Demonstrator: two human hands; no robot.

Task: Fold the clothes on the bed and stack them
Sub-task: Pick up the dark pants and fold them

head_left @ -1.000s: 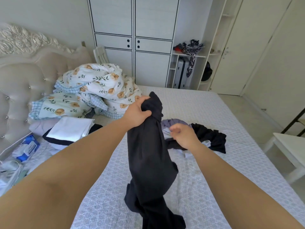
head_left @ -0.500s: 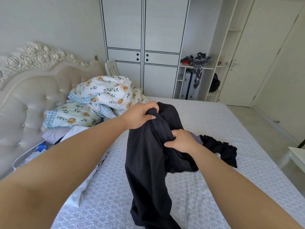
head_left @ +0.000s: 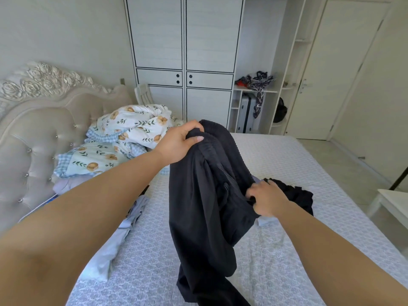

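Holding up dark trousers (head_left: 198, 206) over the bed (head_left: 276, 164), waistband at the top, legs hanging down to the patterned cover. Left hand (head_left: 176, 143) gripping the gathered waistband, fingers (head_left: 195, 139) curled round it; right hand (head_left: 268, 198) lower, pinching a fold at the side. Judged as the opening of one fold: garment lifted, not yet straightened. Next move probably calls for finding the other end of the waistband, pulling it taut, then laying the legs flat together on the cover.

Another dark garment (head_left: 295, 193) crumpled on the bed just beyond the right hand, not yet folded. Pale blue clothing (head_left: 117, 235) strewn along the left side. No finished stack to be seen from here.

Floral duvet (head_left: 132, 127) heaped against the tufted headboard (head_left: 44, 133). Beyond, a white wardrobe (head_left: 184, 51) with open shelves holding a suitcase (head_left: 245, 113). Closed door (head_left: 335, 69) at right, and a white table (head_left: 390, 202) at the edge.
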